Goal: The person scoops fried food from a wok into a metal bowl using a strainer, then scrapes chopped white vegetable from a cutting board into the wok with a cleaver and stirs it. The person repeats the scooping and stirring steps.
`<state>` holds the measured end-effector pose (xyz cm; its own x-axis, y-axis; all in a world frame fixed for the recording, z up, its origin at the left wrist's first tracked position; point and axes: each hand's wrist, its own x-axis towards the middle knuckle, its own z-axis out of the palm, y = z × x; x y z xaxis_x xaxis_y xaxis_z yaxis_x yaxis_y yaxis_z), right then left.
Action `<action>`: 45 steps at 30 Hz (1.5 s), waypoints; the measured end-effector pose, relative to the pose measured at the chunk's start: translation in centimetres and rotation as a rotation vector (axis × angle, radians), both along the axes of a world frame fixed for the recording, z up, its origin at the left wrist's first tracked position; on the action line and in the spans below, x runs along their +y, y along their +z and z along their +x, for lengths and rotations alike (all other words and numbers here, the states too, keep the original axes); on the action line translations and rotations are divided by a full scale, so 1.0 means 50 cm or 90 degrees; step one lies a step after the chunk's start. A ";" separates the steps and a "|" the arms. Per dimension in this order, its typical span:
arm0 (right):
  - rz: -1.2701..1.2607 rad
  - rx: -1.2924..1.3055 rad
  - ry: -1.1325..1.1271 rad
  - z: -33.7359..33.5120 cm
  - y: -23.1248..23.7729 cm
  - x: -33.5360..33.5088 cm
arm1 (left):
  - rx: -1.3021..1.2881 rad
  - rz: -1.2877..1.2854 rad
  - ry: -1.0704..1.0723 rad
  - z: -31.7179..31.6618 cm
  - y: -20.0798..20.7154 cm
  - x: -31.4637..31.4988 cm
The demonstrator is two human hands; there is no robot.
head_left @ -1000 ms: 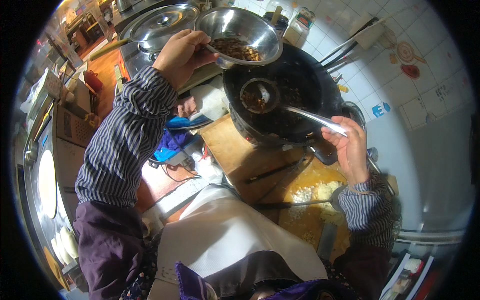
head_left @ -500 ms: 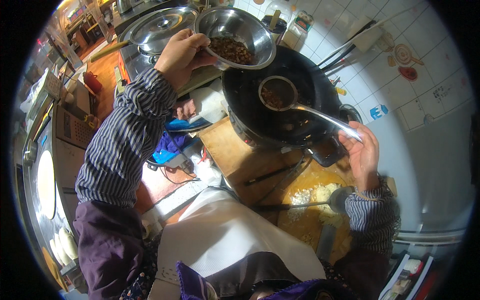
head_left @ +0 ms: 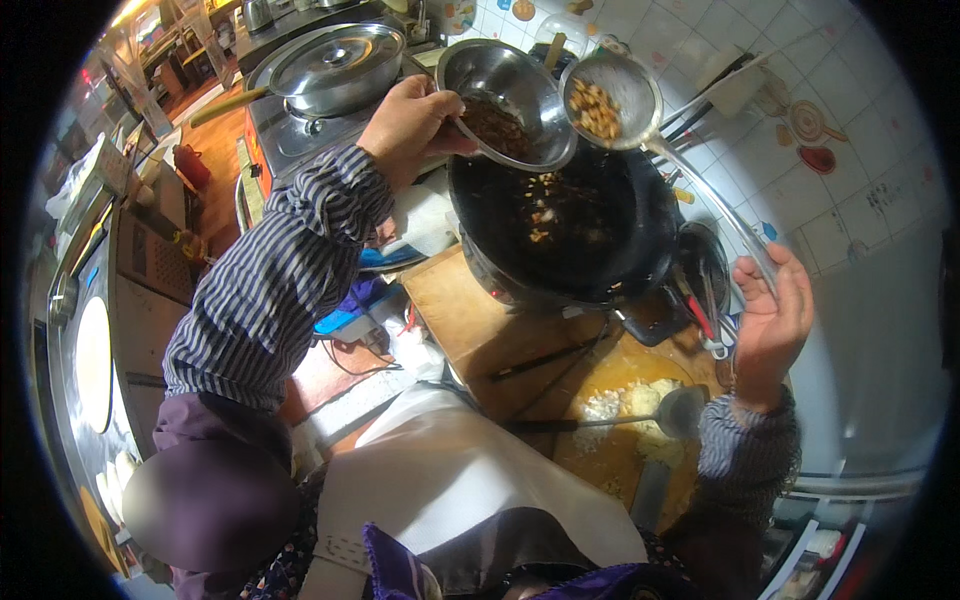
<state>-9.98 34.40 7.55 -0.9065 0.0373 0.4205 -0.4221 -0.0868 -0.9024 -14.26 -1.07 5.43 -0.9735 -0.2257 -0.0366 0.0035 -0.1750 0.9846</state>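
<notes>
My left hand (head_left: 410, 125) grips the rim of a steel bowl (head_left: 535, 90), which is tilted over the far side of a black wok (head_left: 600, 240). Brown chopped food (head_left: 495, 128) lies in the bowl. The long metal handle of a strainer ladle (head_left: 640, 85) is held in my right hand (head_left: 778, 315), its fingers closed around the end. Small browned pieces (head_left: 594, 108) rest in the ladle's round head, raised beside the bowl's right rim. A few bits of food (head_left: 542, 215) lie in the wok.
On the wooden board (head_left: 450, 300) nearer me are chopped white and pale yellow food (head_left: 640, 400) and a spatula (head_left: 682, 412). A cleaver blade (head_left: 650, 495) lies beside them. A lidded steel pan (head_left: 340, 65) stands on the stove at back left. Tiled wall (head_left: 720, 190) rises behind the wok.
The ladle has risen from inside the wok to beside the bowl, and my right hand has moved right. My left hand and the bowl have shifted right and slightly nearer me.
</notes>
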 end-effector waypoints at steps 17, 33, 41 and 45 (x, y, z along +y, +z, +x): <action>0.564 0.593 0.067 0.018 -0.106 -0.060 | 0.021 0.183 -0.114 -0.009 -0.009 0.024; 0.423 0.060 -0.029 -0.073 -0.100 -0.007 | 0.029 0.042 -0.004 0.016 0.008 -0.024; 0.184 -0.162 0.110 -0.037 -0.127 -0.087 | 0.021 0.033 -0.002 0.027 0.007 -0.032; -0.002 -0.300 0.112 -0.031 -0.118 -0.099 | 0.020 0.031 -0.002 0.026 0.005 -0.033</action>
<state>-11.51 29.45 1.65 -0.9906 -0.1318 -0.0355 0.0519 -0.1236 -0.9910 -12.94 -2.71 5.70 -0.9750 -0.2213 -0.0171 0.0335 -0.2229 0.9743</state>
